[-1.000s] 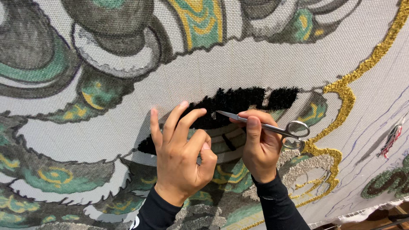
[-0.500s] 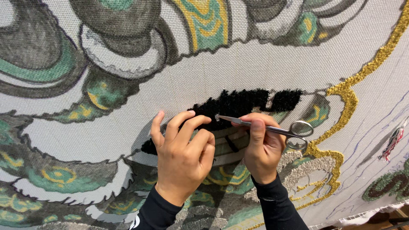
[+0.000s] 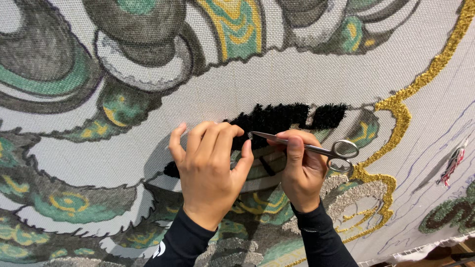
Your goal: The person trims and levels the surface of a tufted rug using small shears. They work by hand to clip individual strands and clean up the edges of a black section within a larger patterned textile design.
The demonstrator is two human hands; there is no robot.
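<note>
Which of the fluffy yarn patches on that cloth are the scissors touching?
The black tufted patch. The scissors in the right hand point at its lower edge; the gold outline lies further right.

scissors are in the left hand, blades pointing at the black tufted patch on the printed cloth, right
Not quite. The head view shows the scissors in the right hand, not the left. The left hand lies with its fingers on the printed cloth. The blades do point toward the black tufted patch.

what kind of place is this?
Likely a rug-tufting or textile workshop: a stretched mesh backing cloth printed with a pattern, partly filled with black tufted pile, which the right hand trims with scissors.
</note>
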